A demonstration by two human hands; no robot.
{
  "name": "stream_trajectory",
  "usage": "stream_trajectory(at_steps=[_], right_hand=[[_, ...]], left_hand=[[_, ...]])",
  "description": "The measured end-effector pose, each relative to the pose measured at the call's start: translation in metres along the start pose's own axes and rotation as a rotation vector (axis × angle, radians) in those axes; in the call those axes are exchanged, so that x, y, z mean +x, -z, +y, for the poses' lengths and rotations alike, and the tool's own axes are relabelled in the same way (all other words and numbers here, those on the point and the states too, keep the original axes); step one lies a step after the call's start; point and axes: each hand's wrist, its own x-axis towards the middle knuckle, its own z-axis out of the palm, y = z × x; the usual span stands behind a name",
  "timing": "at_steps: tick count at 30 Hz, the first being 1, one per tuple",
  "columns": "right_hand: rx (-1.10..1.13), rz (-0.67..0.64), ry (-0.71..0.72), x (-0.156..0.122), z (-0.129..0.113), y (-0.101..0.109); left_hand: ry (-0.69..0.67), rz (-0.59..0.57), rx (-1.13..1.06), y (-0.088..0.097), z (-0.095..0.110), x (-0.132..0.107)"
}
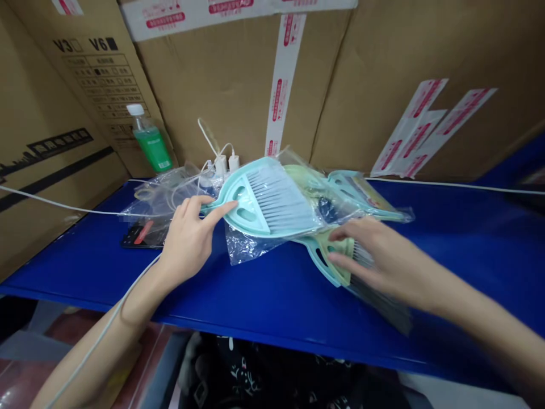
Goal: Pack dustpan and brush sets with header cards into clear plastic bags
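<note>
My left hand (pixel 189 233) is closed around the handle end of a light blue dustpan (pixel 238 228), its thumb reaching onto the small brush (pixel 283 196) nested in it. Clear plastic wrap (pixel 244 247) shows beneath this set. To the right, my right hand (pixel 366 255) has its thumb and fingers around the head of a yellow-green hand brush (pixel 340 250) with a light blue edge piece (pixel 319 261) beside it. The grey bristles of that brush are blurred and point toward the front right. Parts of its head are hidden by my fingers.
Behind lie more bagged dustpan sets (pixel 353 190) on the blue table (pixel 264 301). Tall cardboard boxes (pixel 221 85) wall off the back. A green-labelled bottle (pixel 151 142), white chargers (pixel 227 163) with cables, and a dark phone (pixel 142 234) are at left. A white cable crosses my left forearm.
</note>
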Motion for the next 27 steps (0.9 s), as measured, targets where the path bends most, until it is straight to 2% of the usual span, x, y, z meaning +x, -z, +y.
stream_trajectory(at_steps=[3, 6, 12, 18, 22, 27], right_hand=[[-0.225, 0.016, 0.009, -0.009, -0.017, -0.019], [-0.375, 0.053, -0.002, -0.013, -0.022, -0.03], [-0.295, 0.086, 0.056, -0.018, -0.019, -0.036], [-0.312, 0.187, 0.098, -0.029, -0.014, -0.034], [-0.292, 0.193, 0.049, -0.042, -0.002, -0.028], [-0.226, 0.181, -0.003, -0.05, 0.016, -0.006]], left_hand=[[-0.018, -0.026, -0.005, -0.002, 0.003, 0.0], [-0.04, -0.065, -0.012, -0.003, 0.006, 0.0], [-0.045, -0.051, -0.003, -0.003, 0.006, 0.0], [-0.078, -0.035, -0.015, -0.003, 0.008, 0.0], [-0.135, -0.026, -0.054, -0.003, 0.01, -0.001], [-0.179, -0.063, -0.126, -0.004, 0.013, -0.001]])
